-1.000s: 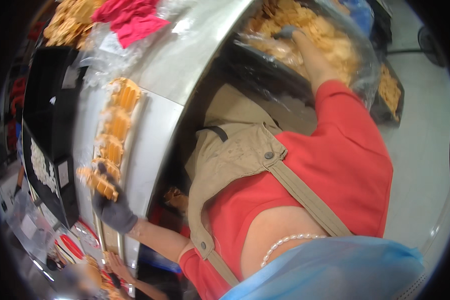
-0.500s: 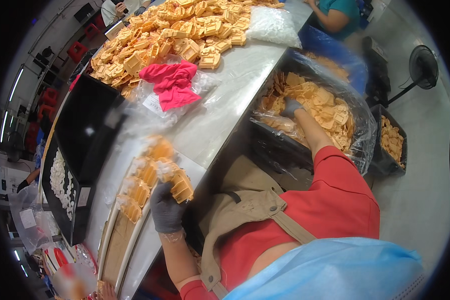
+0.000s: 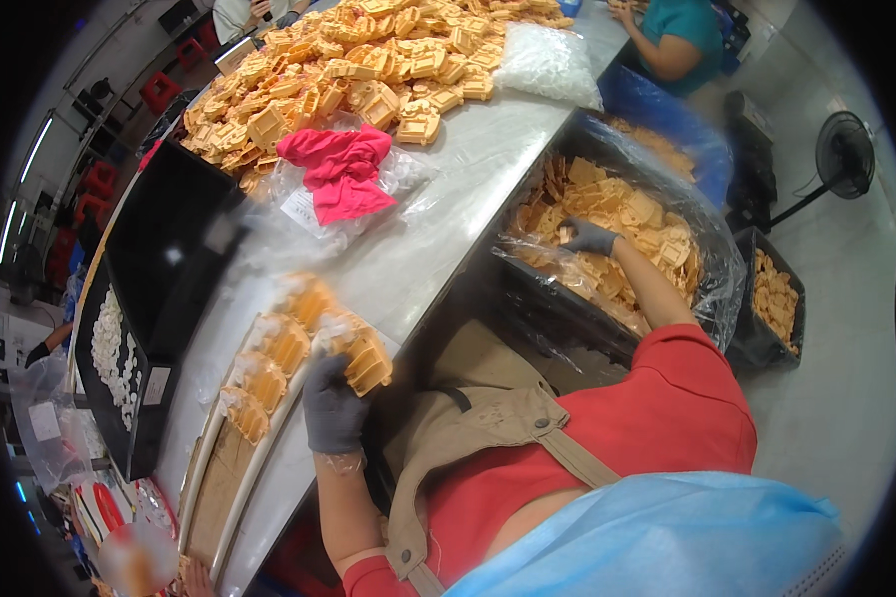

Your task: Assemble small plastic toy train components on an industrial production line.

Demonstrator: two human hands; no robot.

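Observation:
My left hand (image 3: 335, 408), in a grey glove, is closed around a yellow-orange ribbed plastic part (image 3: 370, 360) with clear film on its side. Beside it, several similar film-covered parts (image 3: 287, 343) stand in a row on a long brown tray with white side rails (image 3: 212, 497). Over the black bin to the right, my gloved right hand (image 3: 592, 238) curves its fingers around what looks like a flat yellow plastic piece (image 3: 566, 234). Much of that piece blends with the heap of flat yellow pieces (image 3: 635, 214) below.
A big pile of yellow parts (image 3: 343, 70) covers the far table. Near it lie a pink cloth (image 3: 340, 174) and a bag of clear pieces (image 3: 548, 62). A black box (image 3: 164, 259) stands left. Rightward are a smaller bin (image 3: 775, 303) and a fan (image 3: 845, 154). A co-worker (image 3: 672, 45) sits at far right.
My right hand has risen out of the heap and drawn back toward me, its fingers now showing. My left hand stays at the tray with the same part.

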